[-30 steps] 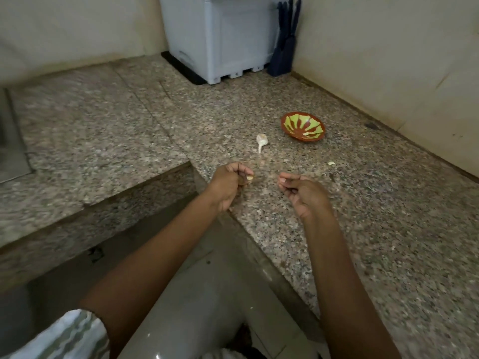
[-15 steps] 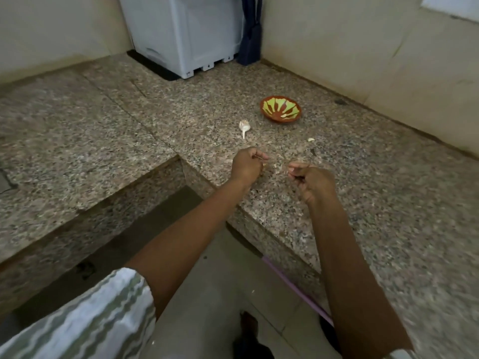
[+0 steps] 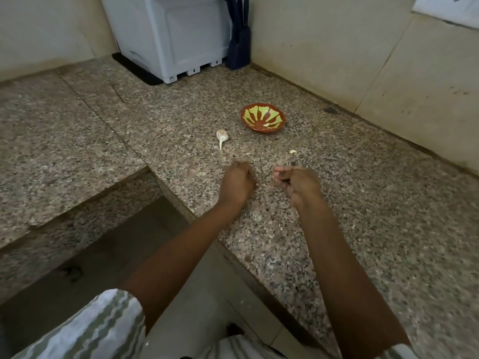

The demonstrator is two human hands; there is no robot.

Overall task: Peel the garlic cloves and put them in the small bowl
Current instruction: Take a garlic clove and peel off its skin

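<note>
One small bowl (image 3: 263, 117), one garlic bulb (image 3: 222, 136), one loose clove (image 3: 293, 151), one white appliance (image 3: 171, 35).

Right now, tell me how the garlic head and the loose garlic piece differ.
The garlic head is larger with a long stalk; the loose piece is tiny and stalkless. The head lies beyond the left hand, the piece beyond the right hand. Both are pale, on the granite counter.

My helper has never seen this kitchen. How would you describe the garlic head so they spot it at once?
On the granite counter, find the red-and-green small bowl in front of the grey appliance. The garlic head lies just left of it, slightly nearer the person. Unlike the small loose garlic piece to the right, it has a white stalk sticking out.
</note>
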